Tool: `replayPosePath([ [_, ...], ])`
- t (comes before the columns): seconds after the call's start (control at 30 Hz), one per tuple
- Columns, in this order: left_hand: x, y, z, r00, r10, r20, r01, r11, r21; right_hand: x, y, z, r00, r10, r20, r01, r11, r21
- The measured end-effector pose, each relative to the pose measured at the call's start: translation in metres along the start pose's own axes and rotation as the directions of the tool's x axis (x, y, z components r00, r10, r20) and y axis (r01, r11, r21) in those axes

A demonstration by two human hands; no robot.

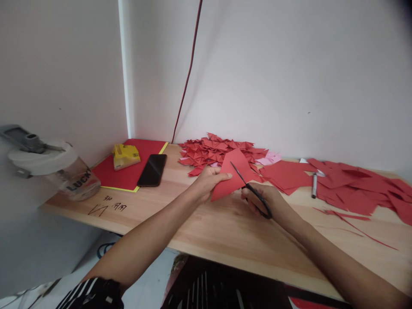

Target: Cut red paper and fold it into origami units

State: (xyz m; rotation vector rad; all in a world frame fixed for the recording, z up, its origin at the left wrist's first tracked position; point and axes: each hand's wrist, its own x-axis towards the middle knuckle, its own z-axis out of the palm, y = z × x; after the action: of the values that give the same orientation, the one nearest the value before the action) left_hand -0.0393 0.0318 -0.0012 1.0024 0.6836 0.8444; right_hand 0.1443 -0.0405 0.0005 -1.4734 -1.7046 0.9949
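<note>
My left hand [207, 182] pinches a red paper sheet [233, 171] by its lower left edge and holds it up above the wooden table [206, 223]. My right hand [262, 199] grips black scissors [252, 191], whose blades cut into the sheet from the right. Behind the sheet lies a heap of folded red paper triangles [219, 150].
A black phone [152, 169] and a yellow box [126, 155] rest on a red and yellow sheet [128, 174] at the left. Red paper offcuts [357, 186] and a pen [314, 185] lie at the right. A clear jar [69, 178] lies on its side at the left edge.
</note>
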Motion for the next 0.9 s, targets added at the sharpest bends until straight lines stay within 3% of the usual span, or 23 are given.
replayPosePath([
  [0.2,0.001,0.0,-0.001,1.0,-0.009,0.016,0.009,1.0,-0.01,0.002,0.002,-0.002,1.0,0.004,0.018,-0.004,1.0,-0.008],
  [0.6,-0.001,0.003,0.002,0.996,-0.041,0.082,0.04,0.999,0.012,0.0,-0.001,-0.006,0.987,-0.104,0.125,0.098,0.994,0.05],
  [0.9,0.001,-0.001,0.0,0.994,-0.061,0.095,0.057,0.997,0.046,-0.003,-0.008,-0.006,0.988,-0.12,0.097,0.124,0.992,-0.027],
])
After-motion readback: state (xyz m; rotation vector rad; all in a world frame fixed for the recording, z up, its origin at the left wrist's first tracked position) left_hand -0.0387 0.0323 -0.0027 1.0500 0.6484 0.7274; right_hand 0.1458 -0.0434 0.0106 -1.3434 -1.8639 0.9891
